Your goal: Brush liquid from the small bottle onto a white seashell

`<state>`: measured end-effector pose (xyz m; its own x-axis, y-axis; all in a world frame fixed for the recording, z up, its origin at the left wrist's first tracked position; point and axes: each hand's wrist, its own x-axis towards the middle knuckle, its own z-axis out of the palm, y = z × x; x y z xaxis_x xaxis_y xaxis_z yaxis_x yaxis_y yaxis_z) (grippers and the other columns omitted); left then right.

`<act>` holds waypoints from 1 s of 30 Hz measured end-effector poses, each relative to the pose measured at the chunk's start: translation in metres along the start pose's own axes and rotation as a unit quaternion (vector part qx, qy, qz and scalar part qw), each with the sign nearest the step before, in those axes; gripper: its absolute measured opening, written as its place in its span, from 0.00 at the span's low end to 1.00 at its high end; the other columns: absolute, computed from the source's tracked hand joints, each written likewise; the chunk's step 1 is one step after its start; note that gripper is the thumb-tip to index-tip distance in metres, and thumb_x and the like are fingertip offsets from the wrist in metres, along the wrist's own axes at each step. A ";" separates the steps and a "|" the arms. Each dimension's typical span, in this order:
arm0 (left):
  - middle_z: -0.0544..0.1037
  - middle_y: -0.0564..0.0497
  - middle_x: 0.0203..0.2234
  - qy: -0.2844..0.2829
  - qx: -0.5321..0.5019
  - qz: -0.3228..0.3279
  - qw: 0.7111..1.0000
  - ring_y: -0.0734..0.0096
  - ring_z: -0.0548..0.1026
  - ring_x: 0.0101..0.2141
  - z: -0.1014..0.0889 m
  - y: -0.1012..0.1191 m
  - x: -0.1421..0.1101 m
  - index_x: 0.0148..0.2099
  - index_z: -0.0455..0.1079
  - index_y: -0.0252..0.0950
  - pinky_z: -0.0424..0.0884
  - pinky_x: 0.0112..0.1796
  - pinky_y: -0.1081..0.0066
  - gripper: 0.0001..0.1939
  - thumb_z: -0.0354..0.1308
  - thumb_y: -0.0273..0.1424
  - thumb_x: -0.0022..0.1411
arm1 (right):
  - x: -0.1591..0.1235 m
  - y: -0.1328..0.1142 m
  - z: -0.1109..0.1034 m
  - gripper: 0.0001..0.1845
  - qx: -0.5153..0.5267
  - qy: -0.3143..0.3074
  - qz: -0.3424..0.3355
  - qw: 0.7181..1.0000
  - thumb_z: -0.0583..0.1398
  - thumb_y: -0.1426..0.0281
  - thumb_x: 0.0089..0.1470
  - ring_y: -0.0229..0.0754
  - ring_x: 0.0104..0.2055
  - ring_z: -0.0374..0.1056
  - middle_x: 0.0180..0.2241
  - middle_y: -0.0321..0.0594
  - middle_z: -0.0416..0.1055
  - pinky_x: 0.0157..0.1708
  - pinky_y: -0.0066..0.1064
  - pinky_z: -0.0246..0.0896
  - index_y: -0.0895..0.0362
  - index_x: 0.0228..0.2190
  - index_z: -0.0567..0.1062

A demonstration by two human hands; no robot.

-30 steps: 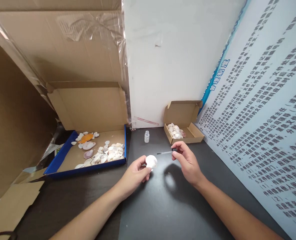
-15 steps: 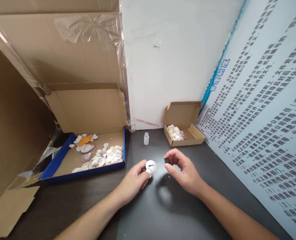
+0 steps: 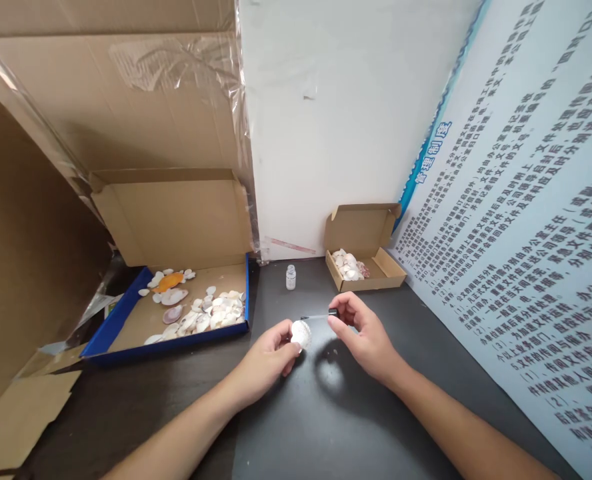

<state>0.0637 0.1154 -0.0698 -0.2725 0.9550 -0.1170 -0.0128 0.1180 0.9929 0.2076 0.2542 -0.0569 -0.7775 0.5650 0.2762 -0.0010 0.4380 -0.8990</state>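
I pinch a white shell (image 3: pixel 301 336) in my left hand (image 3: pixel 271 352), the nearer one. To its right, my right hand (image 3: pixel 365 338) pinches a black cap (image 3: pixel 333 312), its thin rod (image 3: pixel 317 317) lying crosswise, tip by the shell's upper edge; contact unclear.

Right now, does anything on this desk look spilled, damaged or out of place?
Small pale specks dot the dark tabletop near the right hand, perhaps stray crumbs. The bottle stands open but upright, with no visible spill.
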 end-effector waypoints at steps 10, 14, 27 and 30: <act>0.61 0.60 0.20 0.020 -0.006 0.015 1.000 0.82 0.58 0.19 0.001 -0.001 -0.002 0.33 0.60 0.36 0.56 0.22 0.77 0.10 0.54 0.37 0.57 | 0.000 -0.004 -0.001 0.07 -0.025 -0.013 -0.038 0.999 0.58 0.67 0.58 0.35 0.25 0.59 0.24 0.30 0.61 0.28 0.28 0.58 0.55 0.38 0.66; 0.63 0.61 0.20 0.027 -0.051 -0.009 0.998 0.83 0.60 0.16 0.000 -0.001 -0.001 0.32 0.59 0.36 0.59 0.22 0.77 0.09 0.55 0.36 0.56 | -0.001 -0.006 -0.001 0.07 -0.048 -0.048 -0.041 0.997 0.59 0.68 0.56 0.35 0.25 0.60 0.24 0.30 0.62 0.27 0.28 0.57 0.55 0.37 0.66; 0.71 0.56 0.27 0.056 -0.132 -0.040 0.989 0.84 0.66 0.16 0.001 0.003 -0.002 0.35 0.63 0.35 0.62 0.19 0.78 0.11 0.59 0.35 0.53 | -0.004 -0.004 0.001 0.08 -0.024 -0.030 -0.029 0.999 0.58 0.66 0.58 0.36 0.25 0.58 0.24 0.30 0.59 0.28 0.28 0.56 0.54 0.36 0.63; 0.70 0.57 0.27 0.054 -0.117 -0.031 0.991 0.84 0.65 0.16 0.002 0.000 -0.002 0.35 0.62 0.35 0.62 0.19 0.78 0.11 0.58 0.35 0.54 | -0.004 -0.005 0.002 0.07 -0.031 -0.048 -0.024 0.998 0.58 0.66 0.57 0.35 0.25 0.57 0.24 0.29 0.58 0.27 0.28 0.54 0.54 0.36 0.64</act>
<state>0.0664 0.1144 -0.0693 -0.3659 0.9117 -0.1872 -0.2513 0.0968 0.9630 0.2093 0.2485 -0.0545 -0.8339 0.4747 0.2815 -0.0023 0.5070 -0.8619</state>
